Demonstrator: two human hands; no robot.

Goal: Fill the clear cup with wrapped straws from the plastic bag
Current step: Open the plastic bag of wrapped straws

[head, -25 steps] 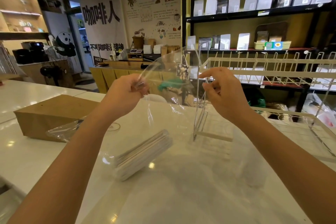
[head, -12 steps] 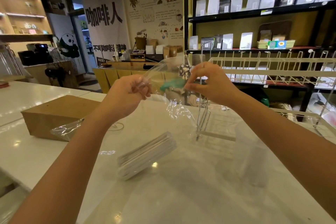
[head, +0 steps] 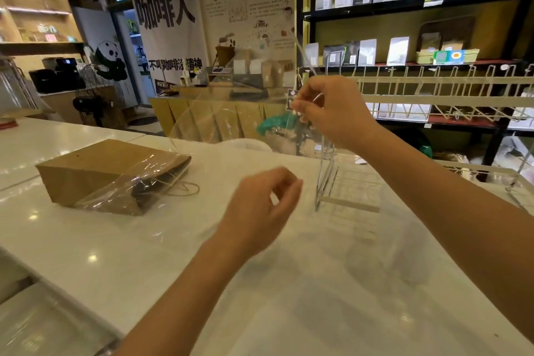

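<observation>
My right hand [head: 338,113] is raised over the white counter and pinches the top edge of the clear plastic bag [head: 219,113]. The thin film hangs from it and trails left, down over a brown paper bag. My left hand [head: 260,208] hovers lower, above the counter, with its fingers loosely curled and nothing visible in them. No bundle of wrapped straws shows, and my left forearm covers the spot where the bag's lower part lies. I cannot make out a clear cup.
A brown paper bag [head: 95,170] with string handles lies on its side at the left of the counter [head: 86,254]. A small wire stand [head: 344,191] is just beyond my hands. A long white wire rack [head: 433,95] runs along the right. Shelves with pouches fill the back.
My left hand has let go of the bag's top edge and dropped toward the counter. My right hand alone holds the bag up. The straw bundle has gone out of sight.
</observation>
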